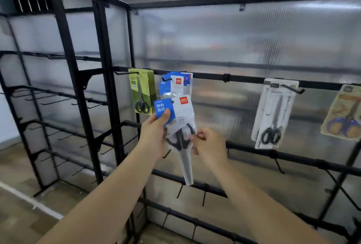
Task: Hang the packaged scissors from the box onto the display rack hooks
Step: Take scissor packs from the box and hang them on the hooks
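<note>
A blue-and-white pack of black-handled scissors [183,118] is held upright in front of the black display rack [254,81]. My left hand [154,132] grips its left side, thumb on the blue card. My right hand [209,146] pinches the pack's right edge beside the handles. Just above it, a hook [165,79] carries several matching blue-and-white packs [176,84]. The held pack's hole is below that hook. No box is in view.
Green scissor packs [141,92] hang left of the blue ones. White packs [275,113] and a tan pack [343,113] hang to the right. Bare hooks [203,195] stick out from lower rails and from the left rack [58,99].
</note>
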Demonstrator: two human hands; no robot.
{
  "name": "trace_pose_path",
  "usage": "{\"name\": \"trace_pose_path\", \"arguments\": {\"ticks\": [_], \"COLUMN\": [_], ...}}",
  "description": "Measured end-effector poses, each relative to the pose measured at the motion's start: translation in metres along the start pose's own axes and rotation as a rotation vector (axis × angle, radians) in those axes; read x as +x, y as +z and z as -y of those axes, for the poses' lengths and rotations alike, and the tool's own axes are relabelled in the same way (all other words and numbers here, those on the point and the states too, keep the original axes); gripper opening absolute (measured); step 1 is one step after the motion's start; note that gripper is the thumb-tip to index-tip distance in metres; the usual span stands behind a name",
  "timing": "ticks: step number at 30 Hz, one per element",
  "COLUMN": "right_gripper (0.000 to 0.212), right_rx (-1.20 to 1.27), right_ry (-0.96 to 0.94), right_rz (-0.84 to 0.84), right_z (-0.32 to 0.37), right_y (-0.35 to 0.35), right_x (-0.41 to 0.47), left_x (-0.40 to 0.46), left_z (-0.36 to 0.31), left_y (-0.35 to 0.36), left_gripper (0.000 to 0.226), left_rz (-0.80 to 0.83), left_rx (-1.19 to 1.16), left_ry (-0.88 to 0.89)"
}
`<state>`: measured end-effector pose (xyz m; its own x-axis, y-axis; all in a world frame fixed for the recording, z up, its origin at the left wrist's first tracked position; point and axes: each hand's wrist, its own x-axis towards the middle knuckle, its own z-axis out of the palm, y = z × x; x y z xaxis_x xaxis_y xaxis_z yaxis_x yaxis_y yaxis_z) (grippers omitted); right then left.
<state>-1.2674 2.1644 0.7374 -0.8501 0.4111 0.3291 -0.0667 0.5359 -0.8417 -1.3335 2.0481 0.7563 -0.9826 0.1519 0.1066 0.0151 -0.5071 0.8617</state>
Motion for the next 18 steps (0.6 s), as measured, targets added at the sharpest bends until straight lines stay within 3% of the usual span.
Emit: {"name": "trace_pose_path", "arguments": {"ticks": [4,7,18], "right_gripper": [0.020,0.012,0.020], "right_rx": [-0.154,-0.274,-0.339], "right_ry": [-0.060,-0.090,0.004], "right_rz": [0.012,0.002,-0.046], "right_z": [0.034,0.050,0.050], "right_y": [0.009,0.006,-0.006], "right_x": [0.026,0.042,0.041], "left_x": [0.030,0.051,0.099], "left_z": [-0.030,-0.047,-0.045], "left_y": [0.005,0.007,0.008], "left_gripper": [0.007,0.010,0.012], "left_rz": [-0.055,-0.073,-0.113], "left_rx": [0.099,0.182,0.262], "left_ry": [0.089,0.101,0.005]}}
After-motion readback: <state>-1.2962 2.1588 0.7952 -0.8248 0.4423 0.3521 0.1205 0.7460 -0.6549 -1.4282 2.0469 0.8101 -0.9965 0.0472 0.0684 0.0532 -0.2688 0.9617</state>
